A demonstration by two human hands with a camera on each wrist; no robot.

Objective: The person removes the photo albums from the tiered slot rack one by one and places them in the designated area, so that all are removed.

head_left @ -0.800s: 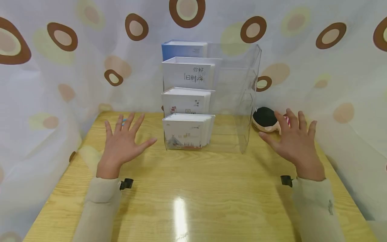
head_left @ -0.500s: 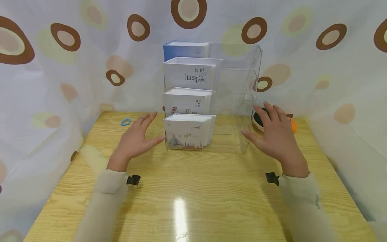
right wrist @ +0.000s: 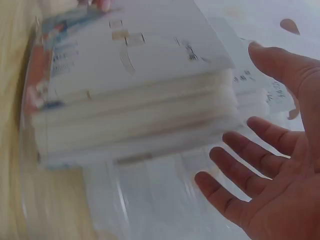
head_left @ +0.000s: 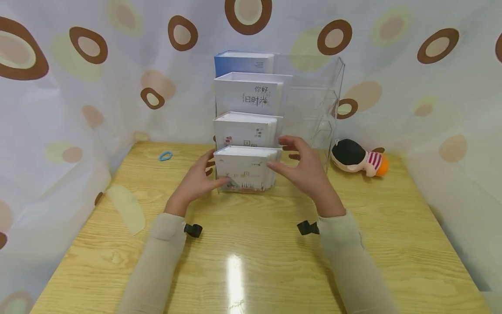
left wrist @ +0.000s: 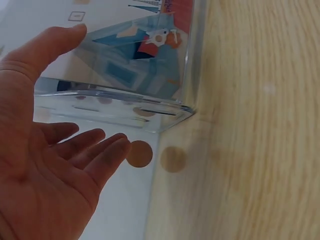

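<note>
A clear tiered rack (head_left: 300, 100) stands at the back middle of the table with white-covered books and a blue book (head_left: 244, 64) in its tiers. The front book (head_left: 245, 168) bears a small tent drawing. At its left edge is my left hand (head_left: 198, 181), thumb in front of the book and fingers beside the rack's clear side wall (left wrist: 115, 102). My right hand (head_left: 306, 170) is at the book's right, its thumb near the top right corner. In the right wrist view the right fingers (right wrist: 232, 192) are spread and apart from the page edges (right wrist: 135, 115).
A plush doll (head_left: 357, 158) with a black head and striped body lies right of the rack. On the left side of the table (head_left: 251, 244) is a small blue ring (head_left: 165, 155). A patterned curtain (head_left: 117, 87) hangs behind and at both sides.
Both hands have moved inward to the front book from either side of the rack. The doll and the blue ring are now uncovered. The books have not moved.
</note>
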